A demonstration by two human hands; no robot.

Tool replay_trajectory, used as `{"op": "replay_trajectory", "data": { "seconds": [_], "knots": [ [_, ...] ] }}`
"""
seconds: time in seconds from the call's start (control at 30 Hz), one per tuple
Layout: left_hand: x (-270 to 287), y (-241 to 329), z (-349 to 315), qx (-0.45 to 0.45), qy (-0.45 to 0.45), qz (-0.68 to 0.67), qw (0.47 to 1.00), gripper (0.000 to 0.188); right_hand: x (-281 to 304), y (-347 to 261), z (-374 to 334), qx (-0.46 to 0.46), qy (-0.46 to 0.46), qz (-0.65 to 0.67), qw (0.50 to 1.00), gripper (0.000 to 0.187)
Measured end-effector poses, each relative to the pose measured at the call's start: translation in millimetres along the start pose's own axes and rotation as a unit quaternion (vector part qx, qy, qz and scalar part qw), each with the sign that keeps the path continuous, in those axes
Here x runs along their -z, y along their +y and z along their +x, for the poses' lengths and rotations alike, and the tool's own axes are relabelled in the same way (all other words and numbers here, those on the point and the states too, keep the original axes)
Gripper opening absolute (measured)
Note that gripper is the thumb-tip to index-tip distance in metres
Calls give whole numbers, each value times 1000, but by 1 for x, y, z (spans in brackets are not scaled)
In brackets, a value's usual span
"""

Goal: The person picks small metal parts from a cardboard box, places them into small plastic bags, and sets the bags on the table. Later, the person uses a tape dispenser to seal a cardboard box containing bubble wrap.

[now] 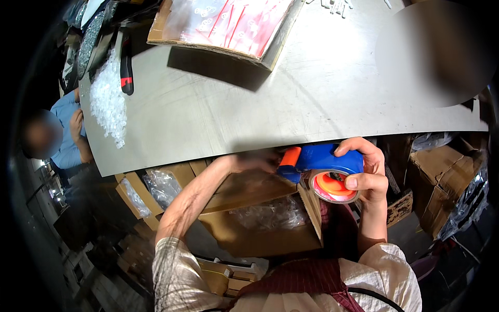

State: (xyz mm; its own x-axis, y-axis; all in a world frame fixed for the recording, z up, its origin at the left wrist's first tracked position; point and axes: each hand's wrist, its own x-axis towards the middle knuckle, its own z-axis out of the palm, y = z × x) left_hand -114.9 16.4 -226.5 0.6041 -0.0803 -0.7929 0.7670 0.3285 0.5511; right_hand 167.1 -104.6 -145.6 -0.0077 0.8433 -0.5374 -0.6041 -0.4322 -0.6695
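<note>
My right hand (pixel 371 174) is closed around a blue tape gun (pixel 317 156) with an orange part at its left end. A tape roll (pixel 335 186) with an orange hub sits on the tape gun, under my right thumb. My left hand (pixel 254 161) reaches toward the orange end from the left; its fingers are smeared by motion, so whether they touch the tape gun is unclear. Beneath both hands, on my side of the table edge, stands a cardboard box (pixel 260 236) with clear plastic bags (pixel 273 213) inside.
On the grey table (pixel 218 114) stands an open carton (pixel 208 47) of red-and-clear packets. Small clear pieces (pixel 109 99) lie heaped at the left beside a black-and-red tool handle (pixel 126 73). More cartons (pixel 442 182) stand at right. A person in blue (pixel 67 130) is at far left.
</note>
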Motion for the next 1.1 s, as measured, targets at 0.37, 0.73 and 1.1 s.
{"op": "replay_trajectory", "data": {
  "seconds": [0.37,0.73,1.1],
  "knots": [
    [4,-9,-3,-44,12,-71,996,58,0,-2,1,3,-25,42,999,55],
    [3,-36,10,4,-17,11,1000,76,2,1,2,3,-29,22,999,54],
    [12,-28,-45,50,170,361,916,44,2,-2,-2,-16,-11,-13,1000,58]
  ]
}}
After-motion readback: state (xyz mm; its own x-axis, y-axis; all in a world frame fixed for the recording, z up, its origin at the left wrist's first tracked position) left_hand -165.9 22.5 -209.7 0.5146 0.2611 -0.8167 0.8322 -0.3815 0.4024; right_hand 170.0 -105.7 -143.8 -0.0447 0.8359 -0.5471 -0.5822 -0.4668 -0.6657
